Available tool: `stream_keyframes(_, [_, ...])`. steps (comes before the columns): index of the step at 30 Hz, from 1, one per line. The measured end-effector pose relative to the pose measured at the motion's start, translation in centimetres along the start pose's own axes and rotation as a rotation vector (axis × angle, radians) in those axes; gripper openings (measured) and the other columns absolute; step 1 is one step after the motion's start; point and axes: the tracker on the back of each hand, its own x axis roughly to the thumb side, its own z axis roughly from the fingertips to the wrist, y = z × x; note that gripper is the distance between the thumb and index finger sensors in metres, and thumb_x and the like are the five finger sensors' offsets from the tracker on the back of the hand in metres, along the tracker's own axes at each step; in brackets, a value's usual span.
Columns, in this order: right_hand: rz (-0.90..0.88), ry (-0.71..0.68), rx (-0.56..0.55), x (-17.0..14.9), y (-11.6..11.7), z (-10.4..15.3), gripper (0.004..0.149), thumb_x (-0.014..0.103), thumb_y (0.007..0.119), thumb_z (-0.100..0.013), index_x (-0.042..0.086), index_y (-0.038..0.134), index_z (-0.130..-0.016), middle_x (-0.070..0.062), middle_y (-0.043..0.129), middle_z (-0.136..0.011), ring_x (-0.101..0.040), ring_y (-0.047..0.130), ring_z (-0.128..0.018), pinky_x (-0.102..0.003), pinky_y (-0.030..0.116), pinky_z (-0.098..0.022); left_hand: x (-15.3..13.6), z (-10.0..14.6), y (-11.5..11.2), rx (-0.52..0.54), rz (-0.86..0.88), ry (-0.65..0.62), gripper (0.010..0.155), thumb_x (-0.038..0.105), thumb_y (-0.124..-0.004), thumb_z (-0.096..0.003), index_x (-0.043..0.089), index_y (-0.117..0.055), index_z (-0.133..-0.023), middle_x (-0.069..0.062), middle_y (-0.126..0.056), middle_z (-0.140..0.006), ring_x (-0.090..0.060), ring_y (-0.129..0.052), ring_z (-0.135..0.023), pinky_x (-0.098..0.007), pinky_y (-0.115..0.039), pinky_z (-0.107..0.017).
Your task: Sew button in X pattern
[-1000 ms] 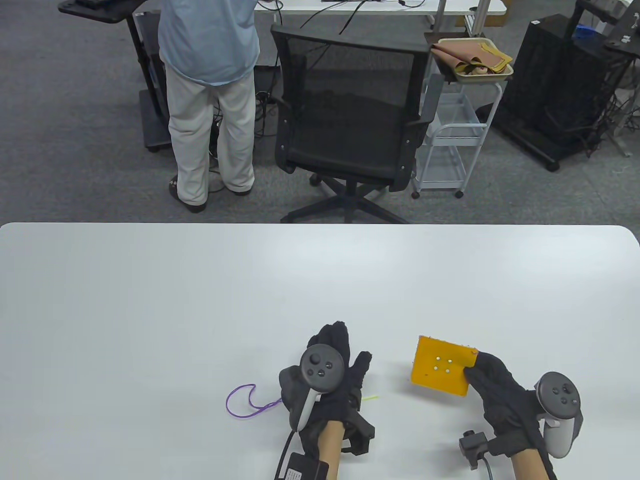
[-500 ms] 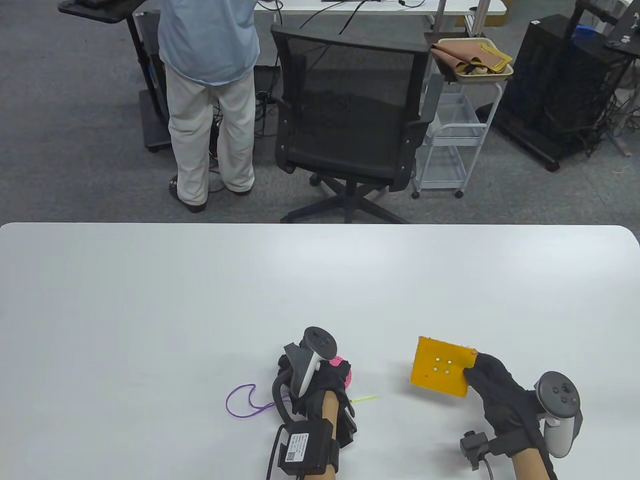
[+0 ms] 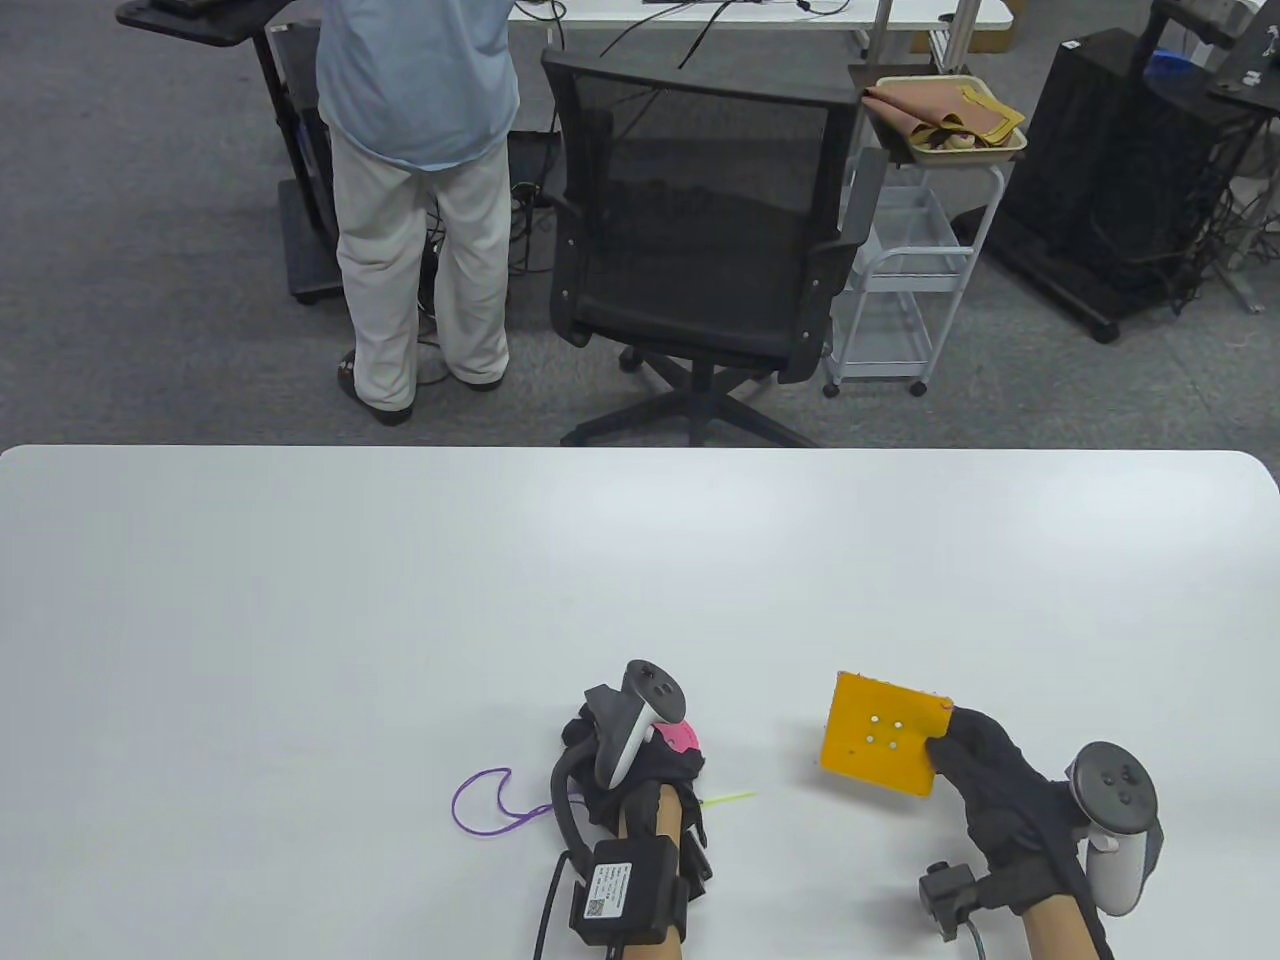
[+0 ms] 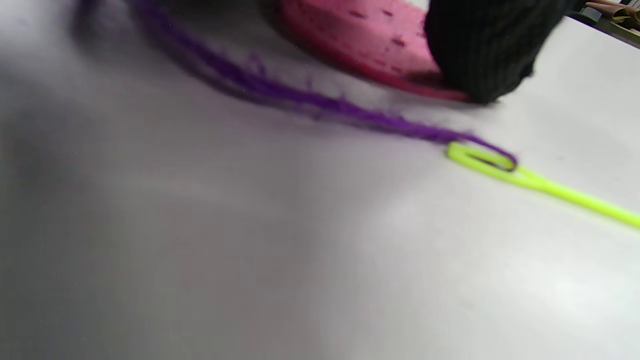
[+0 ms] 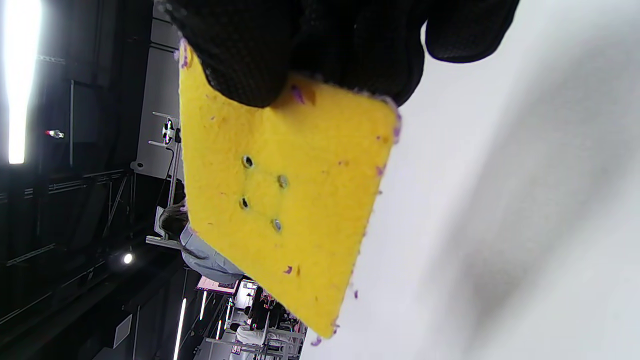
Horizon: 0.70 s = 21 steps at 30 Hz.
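Note:
My right hand (image 3: 985, 775) pinches the near right edge of a yellow felt square (image 3: 880, 745) with several small holes and holds it tilted above the table; it also shows in the right wrist view (image 5: 295, 210). My left hand (image 3: 640, 770) is turned on its side and grips a pink button (image 3: 680, 738), which shows large and pink in the left wrist view (image 4: 370, 45) with a fingertip (image 4: 485, 50) on it. A purple thread (image 3: 480, 805) loops on the table left of that hand and runs through the eye of a lime green plastic needle (image 3: 728, 798), also seen in the left wrist view (image 4: 540, 182).
The white table (image 3: 400, 600) stretches far and left. Beyond its far edge stand a black office chair (image 3: 700, 230), a person (image 3: 420, 180) with their back turned, and a white cart (image 3: 900, 290).
My left hand has turned from palm-down onto its side and curled around the pink button, lifting its edge into view. My right hand and the felt square have stayed put.

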Motion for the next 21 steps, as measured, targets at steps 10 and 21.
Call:
stream_keyframes(10, [0.001, 0.007, -0.013, -0.07, -0.05, -0.05, 0.038, 0.029, 0.072, -0.052, 0.028, 0.068, -0.09, -0.004, 0.078, -0.085, -0.028, 0.073, -0.08, -0.06, 0.049, -0.076, -0.29, 0.07, 0.41, 0.033, -0.022, 0.006, 0.089, 0.048, -0.082, -0.0425, 0.01, -0.032, -0.106, -0.019, -0.027, -0.108, -0.045, -0.031, -0.094, -0.058, -0.034, -0.065])
stream_keyframes(21, [-0.003, 0.017, -0.014, -0.15, -0.09, -0.06, 0.038, 0.029, 0.072, -0.052, 0.028, 0.068, -0.09, -0.005, 0.078, -0.085, -0.028, 0.073, -0.08, -0.06, 0.049, -0.076, -0.71, -0.13, 0.58, 0.007, 0.0, 0.015, 0.091, 0.054, -0.083, -0.0413, 0.013, -0.026, -0.101, -0.016, -0.026, -0.105, -0.041, -0.028, -0.093, -0.059, -0.031, -0.065])
